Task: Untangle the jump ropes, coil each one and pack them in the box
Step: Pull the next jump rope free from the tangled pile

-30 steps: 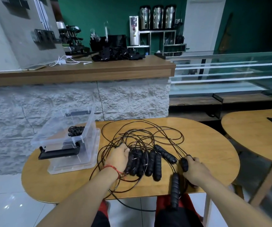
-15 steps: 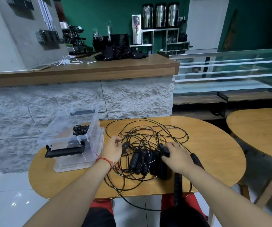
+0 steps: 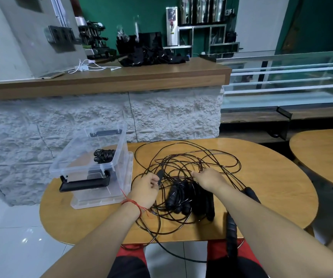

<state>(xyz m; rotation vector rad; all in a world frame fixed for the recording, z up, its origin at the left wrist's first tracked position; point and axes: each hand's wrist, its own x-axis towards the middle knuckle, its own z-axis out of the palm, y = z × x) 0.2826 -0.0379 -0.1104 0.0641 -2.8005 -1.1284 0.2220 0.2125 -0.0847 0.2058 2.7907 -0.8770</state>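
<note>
My left hand [image 3: 144, 188] grips a black handle [image 3: 160, 174]; my right hand [image 3: 208, 178] pinches cords of the tangled jump ropes [image 3: 183, 177] at tabletop [image 3: 272, 189] centre. The clear box [image 3: 93, 167] at nine o'clock holds one coiled rope [image 3: 103, 155].

A wooden counter top [image 3: 121, 77] caps a white rough-stone wall [image 3: 93, 115]. On it lie a phone [image 3: 50, 75], a white cable [image 3: 89, 67] and a heap of black items [image 3: 151, 57]. Behind stand an espresso machine [image 3: 93, 41] and three steel urns [image 3: 201, 9]. A second wooden table [image 3: 326, 153] stands to the right.

Wooden table [image 3: 262, 193]: ropes [image 3: 181, 169], box [image 3: 93, 163].
</note>
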